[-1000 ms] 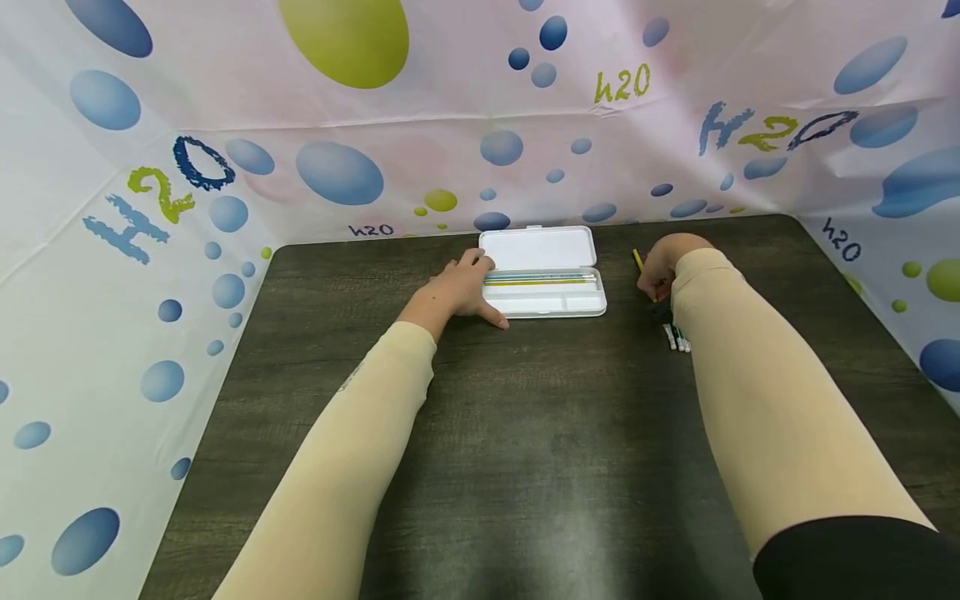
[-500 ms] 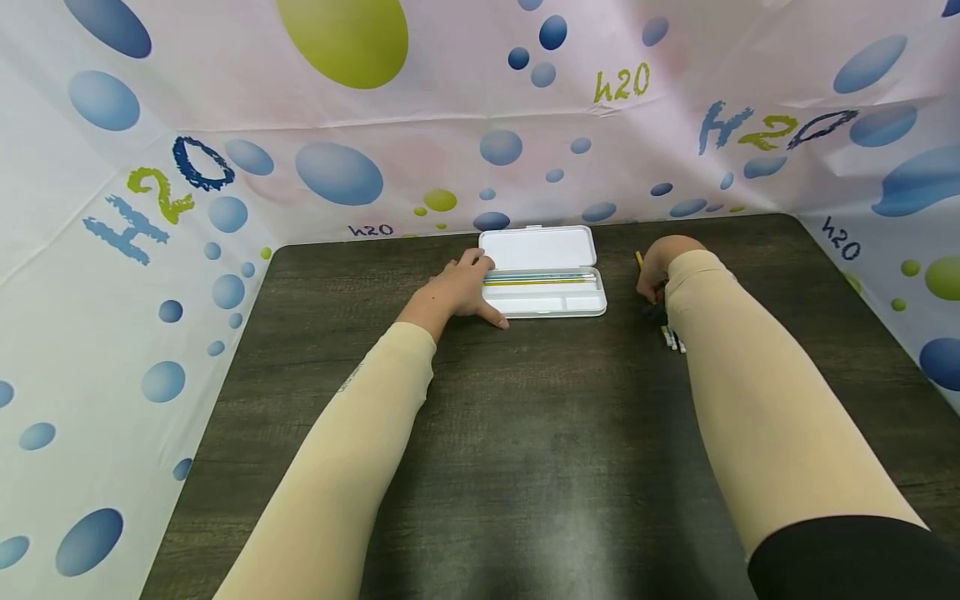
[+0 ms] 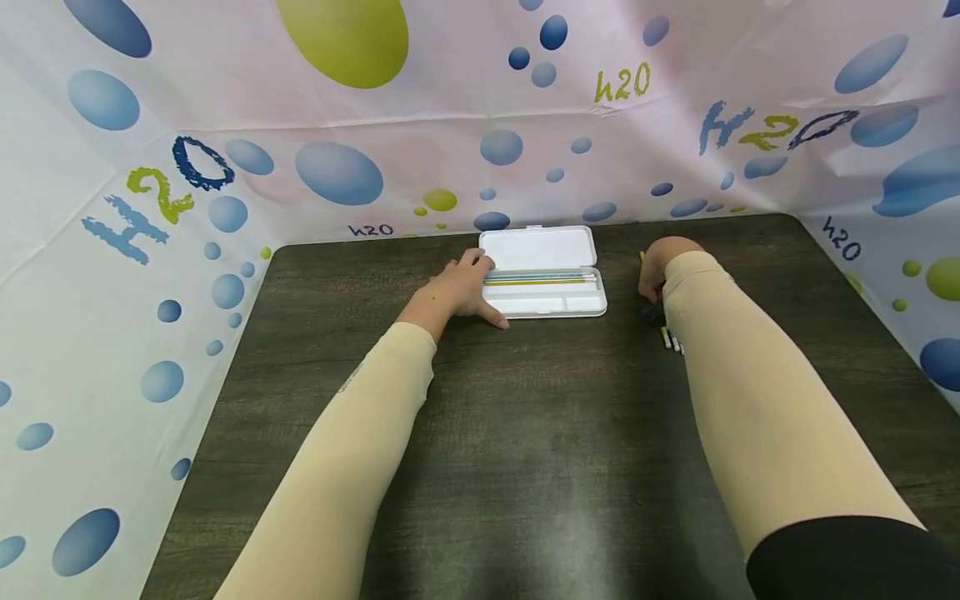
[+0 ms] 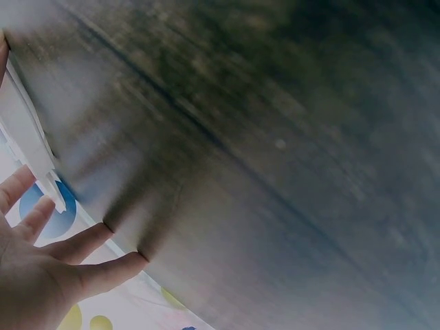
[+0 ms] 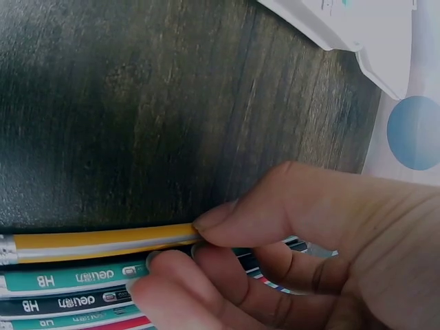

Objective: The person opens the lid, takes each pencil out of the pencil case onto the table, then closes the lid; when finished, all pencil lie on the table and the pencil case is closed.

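Note:
My left hand [image 3: 457, 290] rests against the left end of an open white pencil case [image 3: 537, 247], fingers spread, thumb by its front edge. In the left wrist view, the fingers reach out loosely beside the case [image 4: 20, 117]. Inside the case's back compartment lie a few pencils [image 3: 540, 281]. To the right of the case, my right hand [image 3: 660, 265] pinches a yellow pencil [image 5: 103, 244] between thumb and fingers. Alongside it on the table lie a green pencil [image 5: 69, 276], a black pencil [image 5: 69, 302] and others, partly hidden by the fingers.
The dark wooden table [image 3: 540, 433] runs back to a white sheet [image 3: 420, 108] printed with coloured bubbles. White pencil ends [image 3: 666, 337] show beside the right sleeve. The case's front tray has a divided compartment.
My right hand and forearm have shifted slightly left, covering more of the yellow pencil and of the pencil ends. The left hand and the case stay where they were.

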Demonstrator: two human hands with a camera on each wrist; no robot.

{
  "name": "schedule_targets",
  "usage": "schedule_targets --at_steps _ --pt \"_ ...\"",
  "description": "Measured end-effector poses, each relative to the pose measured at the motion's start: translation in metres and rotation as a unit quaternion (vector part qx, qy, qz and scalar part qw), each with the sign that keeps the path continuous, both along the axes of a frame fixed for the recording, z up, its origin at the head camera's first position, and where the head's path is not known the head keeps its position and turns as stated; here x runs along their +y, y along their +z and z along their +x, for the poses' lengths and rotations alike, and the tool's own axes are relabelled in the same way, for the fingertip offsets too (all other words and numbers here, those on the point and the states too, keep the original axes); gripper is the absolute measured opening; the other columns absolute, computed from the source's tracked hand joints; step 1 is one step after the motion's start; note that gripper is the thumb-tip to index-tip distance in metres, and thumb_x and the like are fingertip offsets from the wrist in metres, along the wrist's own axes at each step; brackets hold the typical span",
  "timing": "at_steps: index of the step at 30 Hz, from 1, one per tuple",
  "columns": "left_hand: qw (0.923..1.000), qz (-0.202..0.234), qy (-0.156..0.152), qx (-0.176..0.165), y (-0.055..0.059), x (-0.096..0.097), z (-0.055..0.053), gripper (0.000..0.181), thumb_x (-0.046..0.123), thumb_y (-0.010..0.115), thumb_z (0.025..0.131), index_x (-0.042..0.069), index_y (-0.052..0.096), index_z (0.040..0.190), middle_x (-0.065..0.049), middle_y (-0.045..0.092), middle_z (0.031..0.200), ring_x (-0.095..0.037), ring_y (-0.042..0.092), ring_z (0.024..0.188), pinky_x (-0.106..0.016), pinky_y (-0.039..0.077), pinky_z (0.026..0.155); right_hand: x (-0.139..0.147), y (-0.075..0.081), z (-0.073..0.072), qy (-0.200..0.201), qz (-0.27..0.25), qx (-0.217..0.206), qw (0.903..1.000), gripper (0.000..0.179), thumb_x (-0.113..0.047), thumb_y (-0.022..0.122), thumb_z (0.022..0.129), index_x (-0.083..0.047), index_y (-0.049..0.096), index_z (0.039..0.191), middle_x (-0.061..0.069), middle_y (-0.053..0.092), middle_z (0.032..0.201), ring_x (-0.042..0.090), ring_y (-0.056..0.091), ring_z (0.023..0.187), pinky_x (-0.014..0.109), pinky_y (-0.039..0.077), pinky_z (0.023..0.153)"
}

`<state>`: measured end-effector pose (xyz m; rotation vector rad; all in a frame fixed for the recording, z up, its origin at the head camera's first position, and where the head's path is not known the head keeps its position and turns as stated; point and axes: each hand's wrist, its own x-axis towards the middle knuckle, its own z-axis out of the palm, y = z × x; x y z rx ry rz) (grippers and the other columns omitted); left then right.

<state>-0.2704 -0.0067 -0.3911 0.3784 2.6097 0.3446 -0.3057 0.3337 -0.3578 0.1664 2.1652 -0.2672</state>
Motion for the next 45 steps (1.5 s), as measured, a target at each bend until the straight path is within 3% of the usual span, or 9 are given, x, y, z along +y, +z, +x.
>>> schedule_targets --at_steps 7,12,16,19,23,26,37,41,45 --pt "0.9999 0.000 -0.002 -0.010 0.001 0.000 0.001 0.113 0.060 0.090 0.080 0.022 0.030 0.168 -0.005 0.003 0.182 -0.045 0.019 0.166 -0.074 0.028 0.127 0.002 0.002 0.001 -0.011 -0.004 -0.005 0.9999 0.007 -0.011 0.067 0.089 -0.005 0.070 0.088 0.009 0.059 0.090 0.026 0.058 0.085 0.034 0.052 0.075" --pt "1.0000 0.000 0.000 -0.007 0.001 -0.001 0.001 0.112 0.060 0.090 0.080 0.022 0.030 0.167 -0.005 0.003 0.182 -0.044 0.020 0.166 -0.074 0.029 0.127 -0.001 0.009 -0.001 0.021 0.003 0.012 0.9997 0.014 -0.015 0.069 0.087 -0.003 0.073 0.093 0.014 0.061 0.101 0.030 0.058 0.090 0.036 0.054 0.076" --pt "1.0000 -0.001 -0.001 0.000 0.001 -0.002 0.000 0.112 0.060 0.090 0.080 0.022 0.031 0.167 -0.005 0.005 0.181 -0.044 0.023 0.164 -0.073 0.030 0.127 -0.007 0.014 -0.004 0.047 0.001 0.004 0.9989 0.013 -0.016 0.063 0.090 -0.005 0.071 0.090 0.010 0.062 0.095 0.027 0.056 0.089 0.035 0.051 0.076" --pt "1.0000 -0.002 -0.002 0.002 0.001 -0.003 0.000 0.113 0.061 0.090 0.080 0.022 0.030 0.167 -0.005 0.006 0.181 -0.044 0.024 0.164 -0.072 0.031 0.127 -0.012 0.016 -0.005 0.053 -0.010 0.005 0.9985 0.018 -0.014 0.060 0.090 -0.002 0.072 0.095 0.008 0.065 0.092 0.026 0.058 0.089 0.034 0.051 0.075" --pt "1.0000 -0.002 -0.002 0.006 0.002 -0.003 0.001 0.113 0.060 0.091 0.080 0.021 0.031 0.167 -0.006 0.007 0.181 -0.044 0.025 0.164 -0.072 0.032 0.126 -0.018 0.019 -0.004 0.050 -0.023 0.023 0.9982 0.031 -0.015 0.060 0.090 0.004 0.072 0.112 0.015 0.070 0.106 0.029 0.060 0.097 0.035 0.053 0.079" --pt "1.0000 0.000 -0.001 0.008 0.003 -0.002 0.001 0.112 0.059 0.091 0.080 0.021 0.031 0.167 -0.006 0.007 0.181 -0.044 0.025 0.163 -0.071 0.033 0.126 -0.023 0.021 -0.004 0.043 -0.032 0.038 0.9978 0.034 -0.015 0.061 0.091 0.006 0.071 0.115 0.019 0.074 0.111 0.031 0.066 0.101 0.037 0.057 0.082" --pt "1.0000 0.003 -0.001 0.004 0.006 -0.002 0.003 0.112 0.058 0.091 0.081 0.021 0.031 0.167 -0.006 0.006 0.181 -0.045 0.024 0.164 -0.074 0.029 0.127 -0.053 0.032 0.002 -0.027 -0.058 0.091 0.9937 0.026 -0.010 0.063 0.097 0.007 0.073 0.114 0.017 0.075 0.100 0.025 0.077 0.085 0.031 0.066 0.077" --pt "1.0000 0.006 -0.003 -0.002 0.006 -0.001 0.004 0.111 0.058 0.090 0.081 0.021 0.030 0.168 -0.007 0.005 0.181 -0.046 0.021 0.165 -0.075 0.028 0.127 -0.062 0.034 0.001 -0.019 -0.065 0.102 0.9925 0.030 -0.013 0.065 0.100 0.009 0.072 0.119 0.017 0.074 0.099 0.024 0.076 0.082 0.032 0.067 0.078" --pt "0.9999 0.007 -0.006 -0.004 0.005 -0.001 0.004 0.111 0.058 0.090 0.082 0.021 0.030 0.168 -0.007 0.004 0.182 -0.046 0.020 0.165 -0.075 0.027 0.127 -0.071 0.032 -0.001 0.023 -0.060 0.116 0.9912 0.030 -0.013 0.063 0.099 0.010 0.072 0.116 0.014 0.071 0.091 0.021 0.070 0.078 0.030 0.065 0.074"
